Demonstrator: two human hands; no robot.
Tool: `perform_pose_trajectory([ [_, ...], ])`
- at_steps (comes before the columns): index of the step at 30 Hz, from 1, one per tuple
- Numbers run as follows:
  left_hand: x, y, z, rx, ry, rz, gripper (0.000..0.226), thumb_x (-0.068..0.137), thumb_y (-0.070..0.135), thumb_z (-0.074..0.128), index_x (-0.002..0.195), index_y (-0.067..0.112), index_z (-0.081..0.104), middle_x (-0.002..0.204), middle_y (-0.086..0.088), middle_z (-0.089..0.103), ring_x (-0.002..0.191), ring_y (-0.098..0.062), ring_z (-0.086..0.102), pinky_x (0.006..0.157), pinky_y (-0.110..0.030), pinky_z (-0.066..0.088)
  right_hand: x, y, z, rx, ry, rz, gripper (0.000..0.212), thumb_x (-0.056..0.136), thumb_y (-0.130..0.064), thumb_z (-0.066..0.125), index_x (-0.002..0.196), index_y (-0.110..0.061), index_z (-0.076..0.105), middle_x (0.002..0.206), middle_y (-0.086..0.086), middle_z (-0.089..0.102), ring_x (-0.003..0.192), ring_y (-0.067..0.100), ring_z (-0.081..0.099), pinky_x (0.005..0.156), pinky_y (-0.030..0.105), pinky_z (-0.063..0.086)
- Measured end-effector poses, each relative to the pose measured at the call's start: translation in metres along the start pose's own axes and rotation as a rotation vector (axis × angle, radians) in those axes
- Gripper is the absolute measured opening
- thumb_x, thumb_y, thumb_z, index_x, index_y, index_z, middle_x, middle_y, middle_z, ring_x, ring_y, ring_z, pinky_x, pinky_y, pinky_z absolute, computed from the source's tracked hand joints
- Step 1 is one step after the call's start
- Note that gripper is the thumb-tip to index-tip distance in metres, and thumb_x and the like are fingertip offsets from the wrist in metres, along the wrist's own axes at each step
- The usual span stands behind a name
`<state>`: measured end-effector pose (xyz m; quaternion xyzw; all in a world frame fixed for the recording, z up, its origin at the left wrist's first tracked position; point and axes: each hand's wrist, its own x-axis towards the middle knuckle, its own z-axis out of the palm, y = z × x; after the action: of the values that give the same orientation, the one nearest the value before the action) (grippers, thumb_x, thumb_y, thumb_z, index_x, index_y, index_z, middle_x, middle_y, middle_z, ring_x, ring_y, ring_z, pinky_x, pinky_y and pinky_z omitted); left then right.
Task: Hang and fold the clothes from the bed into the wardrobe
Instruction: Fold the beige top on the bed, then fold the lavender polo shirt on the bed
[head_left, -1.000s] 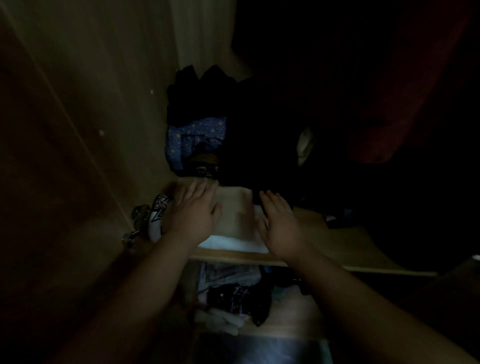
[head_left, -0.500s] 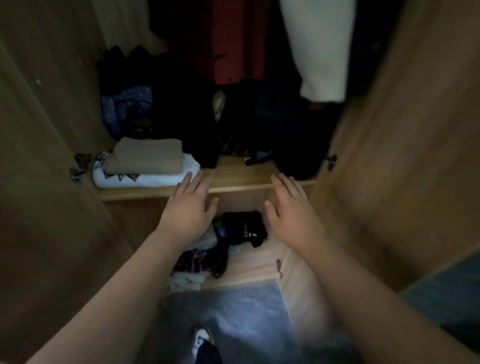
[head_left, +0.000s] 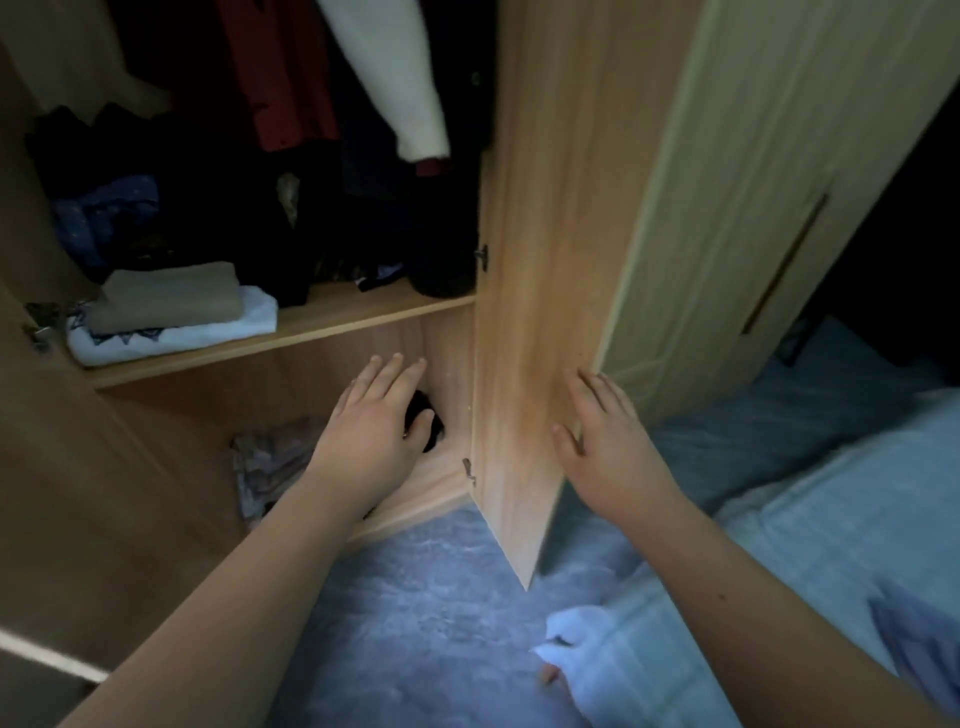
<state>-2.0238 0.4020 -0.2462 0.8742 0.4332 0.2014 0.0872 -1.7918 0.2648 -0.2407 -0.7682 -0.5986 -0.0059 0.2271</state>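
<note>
Hands (head_left: 498, 431) both flat-fingered and holding nothing, folded clothes (head_left: 171, 312) stacked on the wardrobe shelf (head_left: 363, 317), so next seems a turn to the bed (head_left: 805, 519) for another garment.

The wardrobe (head_left: 524, 260) is pale wood and stands open, its right door (head_left: 519, 364) swung out edge-on toward the camera. On the shelf (head_left: 332, 319), at about 9 o'clock in the view, a folded tan garment (head_left: 171, 299) lies flat on top of a folded white one (head_left: 176, 338) with dark print along its edge. At 12 o'clock a red garment (head_left: 280, 78) and a cream one (head_left: 395, 67) hang upright. The bed (head_left: 831, 519), in pale blue sheets, fills the 4 o'clock corner.
</note>
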Motion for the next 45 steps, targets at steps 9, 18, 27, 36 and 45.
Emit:
perform_pose_trajectory([
  [9, -0.056, 0.101, 0.021, -0.144, -0.102, 0.232, 0.059, 0.100, 0.045, 0.039, 0.154, 0.027, 0.023, 0.162, -0.001, 0.023, 0.151, -0.021, 0.010, 0.121, -0.043, 0.017, -0.152, 0.037, -0.067, -0.073, 0.146, 0.265, 0.064, 0.092, -0.033, 0.050, 0.149, -0.009, 0.036, 0.152, 0.015, 0.040, 0.143, 0.032, 0.030, 0.119, 0.036, 0.019],
  [18, -0.094, 0.250, 0.060, -0.276, -0.229, 0.539, 0.063, 0.095, 0.049, 0.038, 0.153, 0.028, 0.027, 0.161, -0.004, 0.025, 0.150, -0.023, 0.015, 0.121, -0.043, 0.019, -0.295, 0.091, -0.133, -0.140, 0.272, 0.574, 0.062, 0.099, -0.035, 0.049, 0.155, -0.021, 0.024, 0.162, 0.001, 0.023, 0.150, 0.019, 0.013, 0.120, 0.031, 0.010],
  [27, -0.118, 0.428, 0.129, -0.328, -0.334, 0.782, 0.066, 0.091, 0.047, 0.039, 0.151, 0.021, 0.034, 0.159, -0.009, 0.030, 0.148, -0.030, 0.021, 0.120, -0.044, 0.021, -0.417, 0.198, -0.189, -0.164, 0.379, 0.820, 0.061, 0.098, -0.030, 0.051, 0.153, -0.016, 0.029, 0.161, 0.006, 0.025, 0.149, 0.021, 0.016, 0.119, 0.027, 0.006],
  [36, -0.118, 0.578, 0.263, -0.324, -0.406, 0.805, 0.069, 0.089, 0.050, 0.034, 0.146, 0.012, 0.044, 0.151, -0.016, 0.042, 0.142, -0.037, 0.034, 0.118, -0.044, 0.027, -0.475, 0.387, -0.214, -0.117, 0.369, 0.867, 0.062, 0.096, -0.024, 0.056, 0.152, -0.012, 0.032, 0.158, 0.009, 0.030, 0.147, 0.024, 0.021, 0.116, 0.020, 0.003],
  [45, -0.128, 0.638, 0.417, -0.276, -0.634, 0.666, 0.070, 0.090, 0.051, 0.031, 0.149, 0.014, 0.039, 0.155, -0.013, 0.035, 0.146, -0.032, 0.027, 0.119, -0.043, 0.024, -0.503, 0.560, -0.130, 0.050, 0.200, 0.937, 0.061, 0.091, -0.032, 0.047, 0.143, 0.000, 0.043, 0.144, 0.018, 0.047, 0.133, 0.031, 0.038, 0.114, 0.014, 0.006],
])
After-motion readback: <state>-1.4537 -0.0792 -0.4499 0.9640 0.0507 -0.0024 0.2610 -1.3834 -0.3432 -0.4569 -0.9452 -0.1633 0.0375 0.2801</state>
